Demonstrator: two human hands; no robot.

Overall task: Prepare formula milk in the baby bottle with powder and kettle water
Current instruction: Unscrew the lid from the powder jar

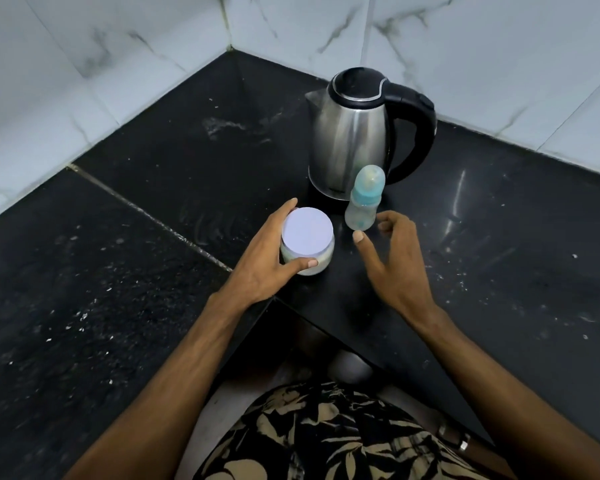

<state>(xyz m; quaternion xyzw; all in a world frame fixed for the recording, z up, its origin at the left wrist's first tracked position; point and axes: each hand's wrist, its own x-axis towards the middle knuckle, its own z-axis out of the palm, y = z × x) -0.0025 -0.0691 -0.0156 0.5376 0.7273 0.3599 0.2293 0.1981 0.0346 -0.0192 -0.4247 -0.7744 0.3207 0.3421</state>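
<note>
A small clear jar of white powder with a flat white lid stands on the black counter. My left hand wraps around its left side, thumb in front and fingers behind. Just to the right stands a capped baby bottle with a teal collar and a clear dome cap, upright and apparently empty. My right hand hovers beside the bottle's base with fingers spread, not touching it. Behind the bottle sits a steel kettle with a black lid and handle, lid down.
The counter forms an inner corner against white marble-patterned wall tiles. Its front edge cuts in a notch near my body. Pale specks and smears lie scattered over the counter surface.
</note>
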